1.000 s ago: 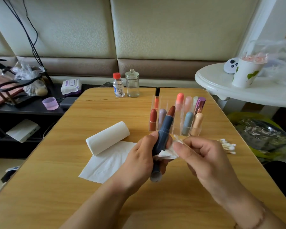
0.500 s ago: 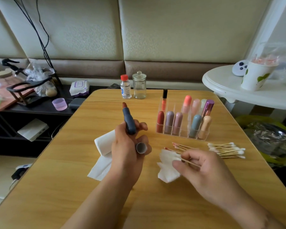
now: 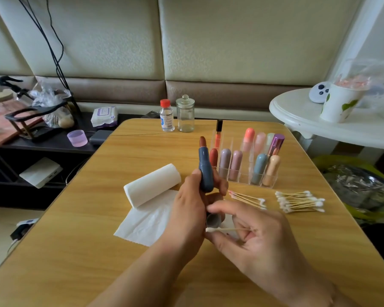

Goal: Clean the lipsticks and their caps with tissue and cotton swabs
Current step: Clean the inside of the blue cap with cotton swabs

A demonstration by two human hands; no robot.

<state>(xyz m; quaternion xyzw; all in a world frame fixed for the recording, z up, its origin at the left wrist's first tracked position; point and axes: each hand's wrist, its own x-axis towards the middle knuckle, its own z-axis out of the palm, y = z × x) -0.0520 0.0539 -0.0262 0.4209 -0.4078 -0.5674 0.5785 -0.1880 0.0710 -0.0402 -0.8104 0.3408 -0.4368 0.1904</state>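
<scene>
since half a second ago the right hand (image 3: pixel 259 238) has left the crumpled tissue and now pinches a wooden cotton swab (image 3: pixel 225 230) at the grey cap (image 3: pixel 213 220), which the left hand (image 3: pixel 186 209) grips along with the upright blue lipstick (image 3: pixel 205 171), at seven o'clock from the clear acrylic organizer (image 3: pixel 248 173).

This is a room in a home, a lived-in sitting corner. A padded bench seat (image 3: pixel 164 89) runs along the wall behind a wooden folding table (image 3: pixel 98 218). A round white side table (image 3: pixel 308 120) holds a paper cup (image 3: pixel 337 105). A low dark shelf (image 3: pixel 53 142) at the left carries a wet-wipes pack (image 3: pixel 104 116), plastic bags and household clutter, with cables hanging down the wall.
</scene>
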